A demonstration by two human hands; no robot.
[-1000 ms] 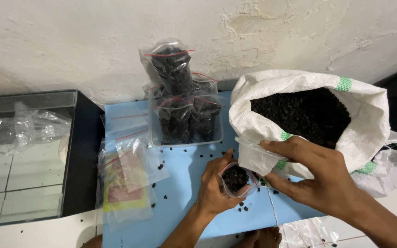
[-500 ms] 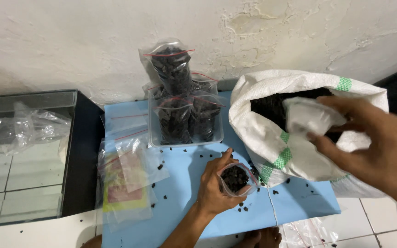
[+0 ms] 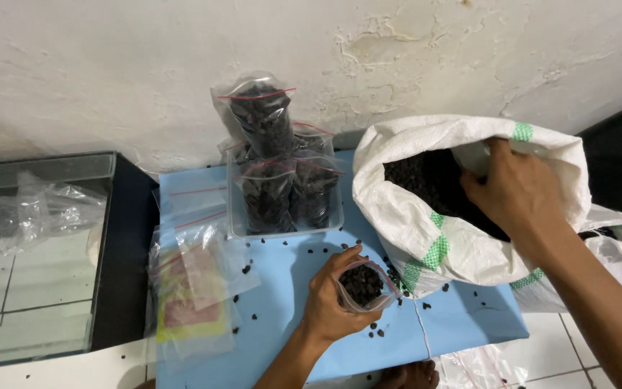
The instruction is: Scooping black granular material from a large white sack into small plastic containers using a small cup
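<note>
Small clear bag [image 3: 363,284], partly filled with dark pellets, sits upright in the grip of the left hand [image 3: 332,302], fingers curled round its side and mouth, its opening facing up and its long axis roughly vertical, just above the blue worktop [image 3: 282,302]. Beside it to the right lies the white woven sack [image 3: 426,230], mouth tilted toward the camera. The right hand [image 3: 516,191] reaches inside the sack, fingers closed on a pale scoop-like thing that is mostly hidden. Loose pellets [image 3: 376,331] dot the worktop near the bag.

Cracked white wall [image 3: 145,65], tiled floor [image 3: 8,378]
</note>
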